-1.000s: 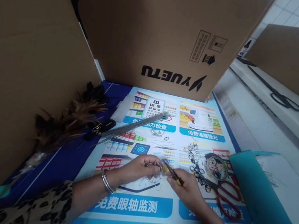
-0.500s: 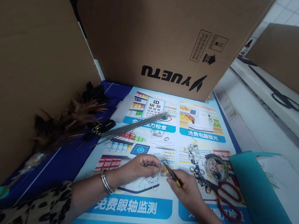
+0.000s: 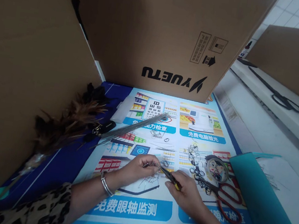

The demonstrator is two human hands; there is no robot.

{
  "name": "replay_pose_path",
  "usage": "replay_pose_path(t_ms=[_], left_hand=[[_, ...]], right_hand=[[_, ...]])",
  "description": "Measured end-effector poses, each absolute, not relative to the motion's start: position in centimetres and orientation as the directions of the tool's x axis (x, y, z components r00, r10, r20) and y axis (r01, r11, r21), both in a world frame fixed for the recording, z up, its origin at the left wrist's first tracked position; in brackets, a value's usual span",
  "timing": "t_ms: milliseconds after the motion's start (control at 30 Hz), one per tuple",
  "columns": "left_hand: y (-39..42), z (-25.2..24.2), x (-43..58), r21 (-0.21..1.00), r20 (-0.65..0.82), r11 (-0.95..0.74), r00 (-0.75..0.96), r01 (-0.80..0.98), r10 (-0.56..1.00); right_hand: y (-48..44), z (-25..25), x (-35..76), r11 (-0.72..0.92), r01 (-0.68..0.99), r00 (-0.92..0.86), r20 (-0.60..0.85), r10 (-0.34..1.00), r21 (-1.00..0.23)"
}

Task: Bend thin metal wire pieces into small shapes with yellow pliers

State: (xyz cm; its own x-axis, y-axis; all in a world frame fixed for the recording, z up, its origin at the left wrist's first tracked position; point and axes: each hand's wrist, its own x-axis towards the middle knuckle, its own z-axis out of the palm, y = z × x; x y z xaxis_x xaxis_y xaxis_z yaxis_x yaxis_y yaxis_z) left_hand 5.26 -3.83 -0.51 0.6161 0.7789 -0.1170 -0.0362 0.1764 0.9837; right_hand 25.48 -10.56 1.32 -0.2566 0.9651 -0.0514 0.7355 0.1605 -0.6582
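Note:
My left hand (image 3: 144,168) is closed in a pinch on a small piece of bent wire (image 3: 155,164); its exact shape is partly hidden by the fingers. My right hand (image 3: 185,189) grips pliers (image 3: 171,178) with dark jaws and a yellow-and-black handle. The jaw tips point left and meet the wire at my left fingertips. Thin bent wire pieces (image 3: 150,182) lie below my left hand. Beyond the hands, a bundle of straight wires (image 3: 136,125) lies slantwise on the printed sheet.
Red-handled scissors (image 3: 229,198) lie to the right, beside dark wire loops (image 3: 196,168) and a round clear dish (image 3: 217,170). A teal box (image 3: 262,203) stands at the right edge. Brown feathers (image 3: 73,112) lie left. Cardboard (image 3: 161,35) walls rise behind and left.
The plier tips have moved slightly left and down, onto the wire at my left fingertips. My right hand has shifted a little with them. My left hand stays nearly still.

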Motion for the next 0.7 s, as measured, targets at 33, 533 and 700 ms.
replay_pose_path(t_ms=[33, 533, 700], left_hand=[[-3.8, -0.5, 5.3, 0.987, -0.11, 0.159, 0.61, -0.026, 0.785], [-4.0, 0.3, 5.4, 0.994, -0.005, -0.058, 0.575, 0.091, 0.818], [-4.0, 0.1, 5.4, 0.99, 0.003, -0.08, 0.563, 0.112, 0.826]], right_hand=[[-10.6, 1.3, 25.5, 0.165, 0.742, -0.26, -0.051, 0.964, -0.65], [-11.2, 0.4, 24.7, 0.221, 0.861, -0.221, 0.055, 0.974, -0.458], [-11.3, 0.4, 24.5, 0.233, 0.889, -0.221, 0.076, 0.972, -0.393]])
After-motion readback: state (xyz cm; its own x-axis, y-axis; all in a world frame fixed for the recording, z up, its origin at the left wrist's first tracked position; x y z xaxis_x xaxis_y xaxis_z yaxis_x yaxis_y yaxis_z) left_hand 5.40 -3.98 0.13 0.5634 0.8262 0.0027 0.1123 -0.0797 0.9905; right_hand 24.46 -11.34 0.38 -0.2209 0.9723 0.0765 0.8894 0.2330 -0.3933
